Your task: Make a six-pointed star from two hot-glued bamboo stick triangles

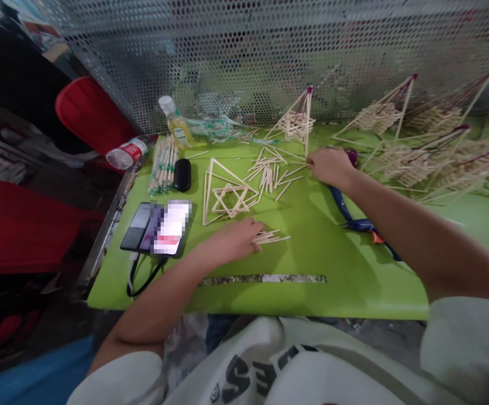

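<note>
- Left hand (pixel 238 236) pinching sticks (pixel 273 237) at its three o'clock!
- Star frame (pixel 241 200) at its twelve.
- Right hand (pixel 331 164) at two: can't tell its grip.
- Bottle (pixel 176 121) at eleven, yellow liquid (pixel 185 125) inside!

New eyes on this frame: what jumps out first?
Probably the bright green table across the middle. Next, the purple-tipped stick models crowded along its right side, then the star-patterned stick frame just beyond the left hand.
</note>
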`<state>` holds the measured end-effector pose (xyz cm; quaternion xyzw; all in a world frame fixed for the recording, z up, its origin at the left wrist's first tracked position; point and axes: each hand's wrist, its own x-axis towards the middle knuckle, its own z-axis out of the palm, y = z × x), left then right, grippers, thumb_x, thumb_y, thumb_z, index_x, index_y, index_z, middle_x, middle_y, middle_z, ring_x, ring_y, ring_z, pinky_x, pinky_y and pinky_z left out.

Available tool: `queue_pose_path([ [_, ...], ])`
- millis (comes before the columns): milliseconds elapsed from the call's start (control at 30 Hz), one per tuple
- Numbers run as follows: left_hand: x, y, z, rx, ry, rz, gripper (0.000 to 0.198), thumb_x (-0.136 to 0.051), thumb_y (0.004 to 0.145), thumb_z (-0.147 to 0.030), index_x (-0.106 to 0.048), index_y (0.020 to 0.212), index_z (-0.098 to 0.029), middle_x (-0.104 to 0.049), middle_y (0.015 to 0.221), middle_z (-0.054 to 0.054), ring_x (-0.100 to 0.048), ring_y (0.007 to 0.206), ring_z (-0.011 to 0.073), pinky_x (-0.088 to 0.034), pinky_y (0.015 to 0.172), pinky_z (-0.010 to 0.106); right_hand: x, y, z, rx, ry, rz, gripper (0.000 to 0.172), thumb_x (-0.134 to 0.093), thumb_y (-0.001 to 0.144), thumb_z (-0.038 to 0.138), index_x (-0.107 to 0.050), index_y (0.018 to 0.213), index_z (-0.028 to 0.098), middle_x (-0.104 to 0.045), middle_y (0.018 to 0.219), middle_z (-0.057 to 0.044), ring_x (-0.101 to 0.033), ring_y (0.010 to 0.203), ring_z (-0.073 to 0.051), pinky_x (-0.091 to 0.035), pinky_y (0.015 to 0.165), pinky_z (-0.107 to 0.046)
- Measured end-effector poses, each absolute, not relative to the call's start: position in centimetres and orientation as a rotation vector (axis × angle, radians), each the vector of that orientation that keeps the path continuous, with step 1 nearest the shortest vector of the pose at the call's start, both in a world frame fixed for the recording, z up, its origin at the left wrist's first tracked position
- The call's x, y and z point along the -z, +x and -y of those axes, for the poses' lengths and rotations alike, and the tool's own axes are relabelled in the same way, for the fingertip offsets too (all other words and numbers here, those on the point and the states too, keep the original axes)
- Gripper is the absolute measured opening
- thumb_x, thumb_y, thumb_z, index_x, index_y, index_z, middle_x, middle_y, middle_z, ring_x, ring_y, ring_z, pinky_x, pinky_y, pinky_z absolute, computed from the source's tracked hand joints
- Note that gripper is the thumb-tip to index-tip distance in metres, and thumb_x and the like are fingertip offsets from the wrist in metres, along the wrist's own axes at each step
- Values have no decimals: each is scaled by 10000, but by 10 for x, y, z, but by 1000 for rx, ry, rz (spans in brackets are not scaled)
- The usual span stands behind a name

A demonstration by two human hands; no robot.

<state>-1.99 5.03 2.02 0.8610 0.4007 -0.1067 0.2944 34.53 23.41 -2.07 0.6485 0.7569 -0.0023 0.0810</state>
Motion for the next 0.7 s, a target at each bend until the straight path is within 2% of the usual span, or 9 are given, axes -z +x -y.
queue_pose_path([
  [33,-21,-19,-50,292,2286,-1069,477,-748,1129,-347,-670,1578,-206,-753,1501,162,-784,1276,373,-611,1018,456,22,346,-234,0,1909,-2277,345,-789,1147,454,-804,1374,195,-805,1415,-125,-776,1280,-292,-641,1165,-554],
  [133,-22,-18,-50,308,2272,-1085,476,-747,1128,-349,-665,1577,-216,-760,1496,166,-779,1291,371,-610,1030,453,25,346,-232,-11,1824,-2361,216,-736,1080,233,-863,1252,204,-860,1329,-147,-770,1288,-351,-539,1223,-580],
  [233,-24,-18,-50,304,2273,-1084,409,-744,1131,-355,-691,1511,-212,-769,1469,170,-785,1260,362,-606,1015,446,26,346,-225,-10,1776,-2429,294,-671,988,147,-885,1165,245,-884,1283,-146,-765,1271,-377,-499,1169,-547],
  [400,-25,-17,-50,325,2269,-1080,437,-764,1123,-348,-681,1528,-206,-759,1470,161,-785,1270,366,-600,1009,438,24,343,-218,-10,1808,-2446,341,-635,993,187,-852,1253,224,-888,1215,-173,-781,1120,-361,-509,1023,-491],
  [567,-34,-15,-51,392,2237,-1097,463,-759,1128,-348,-660,1560,-210,-741,1532,172,-774,1325,381,-607,1034,441,5,332,-228,-13,1838,-2473,301,-619,1054,273,-843,1245,211,-892,1204,-201,-761,1045,-353,-524,1019,-513],
  [700,-42,-17,-49,364,2259,-1061,450,-724,1154,-360,-663,1569,-196,-757,1543,175,-789,1324,383,-618,1051,456,-13,288,-246,25,1769,-2588,333,-608,1089,351,-850,1263,203,-886,1233,-189,-770,1053,-352,-548,951,-469],
])
